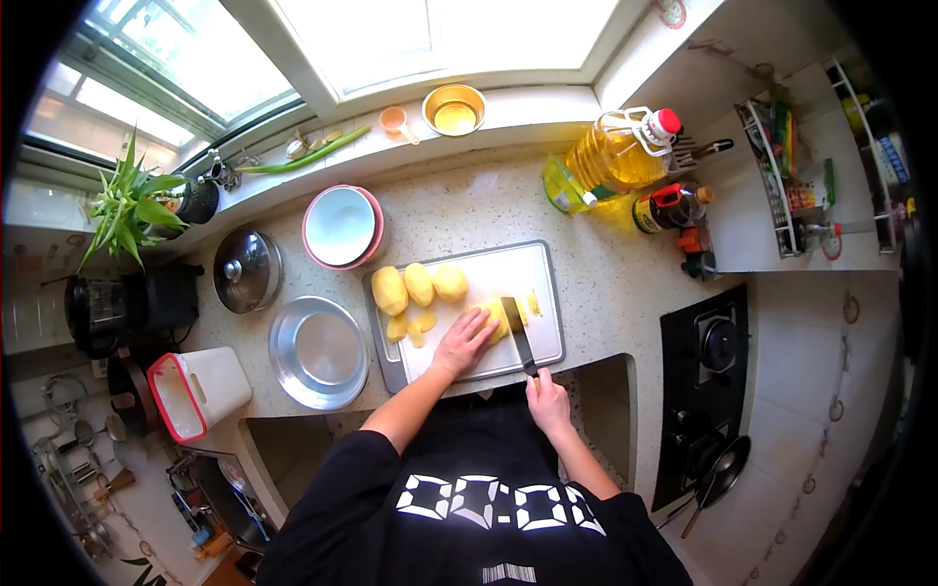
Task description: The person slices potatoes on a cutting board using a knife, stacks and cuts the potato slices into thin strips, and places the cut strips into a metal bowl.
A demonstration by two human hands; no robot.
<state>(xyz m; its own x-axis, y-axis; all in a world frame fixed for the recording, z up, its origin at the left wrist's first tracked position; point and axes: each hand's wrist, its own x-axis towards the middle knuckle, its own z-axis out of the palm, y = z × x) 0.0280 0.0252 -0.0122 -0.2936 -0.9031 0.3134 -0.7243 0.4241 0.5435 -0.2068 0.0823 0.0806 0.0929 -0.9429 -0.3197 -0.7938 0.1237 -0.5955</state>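
My right hand (548,402) is closed around the handle of a kitchen knife (518,327). Its broad dark blade stands at the right side of a cut potato (496,318) on the cutting board (454,371). With fingers bent, my left hand (465,342) holds that potato from the left, partly hiding it. Several thin potato strips (533,303) lie right of the blade. Peeled whole potatoes (419,284) rest along the board's upper left, with smaller potato pieces (415,333) just below them.
A metal basin (319,363), stacked bowls (339,227) and a pot lid (246,271) are left of the board. Toward the back right stand an oil jug (616,151) and a sauce bottle (670,208). A stove (702,381) is at right, a white bin (210,389) at left.
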